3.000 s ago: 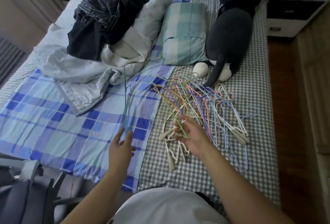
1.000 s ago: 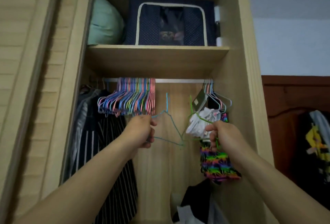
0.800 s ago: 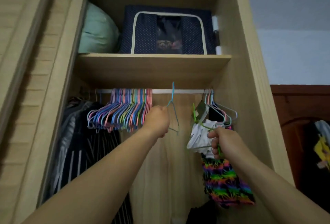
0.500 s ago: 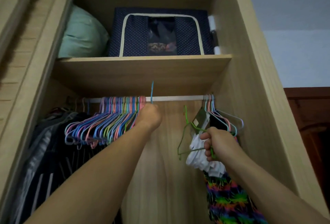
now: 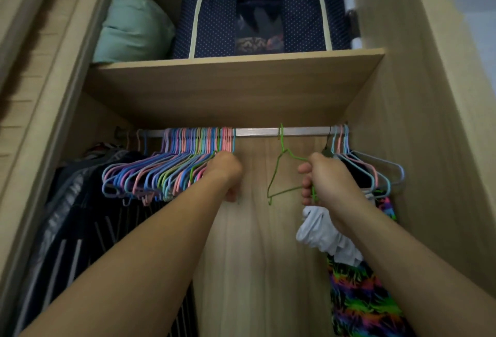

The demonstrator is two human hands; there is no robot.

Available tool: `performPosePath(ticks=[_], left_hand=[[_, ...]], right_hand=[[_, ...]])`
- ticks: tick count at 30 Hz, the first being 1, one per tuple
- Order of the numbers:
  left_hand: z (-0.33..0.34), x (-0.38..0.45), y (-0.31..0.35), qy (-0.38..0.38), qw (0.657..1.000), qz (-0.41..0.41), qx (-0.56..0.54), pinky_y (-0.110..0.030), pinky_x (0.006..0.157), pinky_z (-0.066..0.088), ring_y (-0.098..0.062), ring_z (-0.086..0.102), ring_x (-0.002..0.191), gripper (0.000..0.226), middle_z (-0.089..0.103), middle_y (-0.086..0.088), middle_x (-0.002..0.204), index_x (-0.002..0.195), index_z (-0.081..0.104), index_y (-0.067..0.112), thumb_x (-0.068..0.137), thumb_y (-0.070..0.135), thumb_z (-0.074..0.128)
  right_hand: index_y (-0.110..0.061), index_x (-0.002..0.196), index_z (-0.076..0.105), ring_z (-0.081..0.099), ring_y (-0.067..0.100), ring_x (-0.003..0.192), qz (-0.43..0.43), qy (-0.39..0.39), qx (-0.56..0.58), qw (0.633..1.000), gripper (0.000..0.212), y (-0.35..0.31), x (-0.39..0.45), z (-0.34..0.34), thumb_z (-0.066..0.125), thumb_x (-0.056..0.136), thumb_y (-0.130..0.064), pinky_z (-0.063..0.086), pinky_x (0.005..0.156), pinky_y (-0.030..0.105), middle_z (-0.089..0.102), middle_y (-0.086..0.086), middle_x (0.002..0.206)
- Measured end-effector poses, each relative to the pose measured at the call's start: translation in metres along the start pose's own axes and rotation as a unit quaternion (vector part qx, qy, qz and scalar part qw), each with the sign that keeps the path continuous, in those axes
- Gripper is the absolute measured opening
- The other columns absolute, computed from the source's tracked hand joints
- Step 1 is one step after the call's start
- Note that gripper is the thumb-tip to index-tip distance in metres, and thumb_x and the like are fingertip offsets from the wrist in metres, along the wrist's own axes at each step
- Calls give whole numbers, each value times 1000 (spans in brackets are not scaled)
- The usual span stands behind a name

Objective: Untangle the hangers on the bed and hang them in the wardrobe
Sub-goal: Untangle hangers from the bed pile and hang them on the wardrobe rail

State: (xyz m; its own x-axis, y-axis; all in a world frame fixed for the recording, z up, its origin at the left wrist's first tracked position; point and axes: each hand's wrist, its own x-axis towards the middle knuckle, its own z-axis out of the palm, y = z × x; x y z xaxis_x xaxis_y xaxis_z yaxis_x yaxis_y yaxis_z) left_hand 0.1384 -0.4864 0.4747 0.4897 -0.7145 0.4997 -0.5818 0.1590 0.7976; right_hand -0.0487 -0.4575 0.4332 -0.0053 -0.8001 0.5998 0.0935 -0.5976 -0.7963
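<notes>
Head view looks up into a pale wood-grain wardrobe (image 5: 389, 111) with a flat metal rail (image 5: 268, 131) running under a thick shelf (image 5: 233, 87). The right hand (image 5: 326, 178) grips a thin green wire hanger (image 5: 280, 173) by its right shoulder and bottom bar, fingers curled round the wire; the hook of this hanger sits over the rail about midway along the bare stretch. The left hand (image 5: 226, 169) is curled into a fist at the right end of a dense bunch of pastel hangers (image 5: 171, 170), slim coated-wire ones in pink, blue, lilac and green, packed side by side on the rail; whether it pinches one of them I cannot tell, since the fingers are turned away. A smaller group of hangers (image 5: 370, 167) hangs at the far right end of the rail, behind the right hand. Below them droop a crumpled white cloth (image 5: 322, 232) and a fuzzy rainbow-streaked garment (image 5: 362, 299). Dark striped clothes (image 5: 80, 229) hang at the left. On the shelf sit a soft mint-green pillow (image 5: 134, 25) and a boxy navy dotted storage bag (image 5: 257, 17) with cream piping and a clear window.
</notes>
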Motion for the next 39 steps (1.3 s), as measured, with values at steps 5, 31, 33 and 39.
performPosePath(ticks=[5, 31, 33, 39], left_hand=[[-18, -29, -3, -64, 993, 43, 85, -55, 79, 58, -31, 59, 67, 23, 63, -19, 89, 113, 63, -8, 96, 3, 53], [-168, -64, -84, 112, 889, 179, 406, -44, 82, 54, -31, 60, 93, 22, 61, -11, 109, 105, 64, 14, 92, 25, 49], [-177, -70, -85, 114, 889, 174, 407, -43, 83, 53, -31, 59, 96, 23, 60, -11, 109, 105, 64, 16, 91, 26, 50], [-192, -96, -102, 66, 899, 197, 385, -35, 66, 50, -27, 60, 78, 16, 61, -6, 84, 84, 61, 18, 91, 25, 48]], right_hand=[[-11, 84, 59, 52, 21, 42, -45, 7, -66, 997, 36, -3, 46, 35, 35, 89, -37, 58, 70, 47, 52, 6, 68], [6, 127, 60, 57, 38, 122, -15, -120, -199, 973, 39, 34, 43, 169, 37, 105, -16, 45, 86, 31, 60, 26, 131], [7, 130, 58, 55, 38, 125, -11, -105, -187, 977, 46, 31, 41, 166, 33, 107, -24, 45, 91, 30, 58, 27, 134], [4, 139, 50, 48, 39, 133, -7, -90, -242, 966, 65, 24, 7, 151, 25, 106, -46, 42, 110, 45, 48, 25, 146]])
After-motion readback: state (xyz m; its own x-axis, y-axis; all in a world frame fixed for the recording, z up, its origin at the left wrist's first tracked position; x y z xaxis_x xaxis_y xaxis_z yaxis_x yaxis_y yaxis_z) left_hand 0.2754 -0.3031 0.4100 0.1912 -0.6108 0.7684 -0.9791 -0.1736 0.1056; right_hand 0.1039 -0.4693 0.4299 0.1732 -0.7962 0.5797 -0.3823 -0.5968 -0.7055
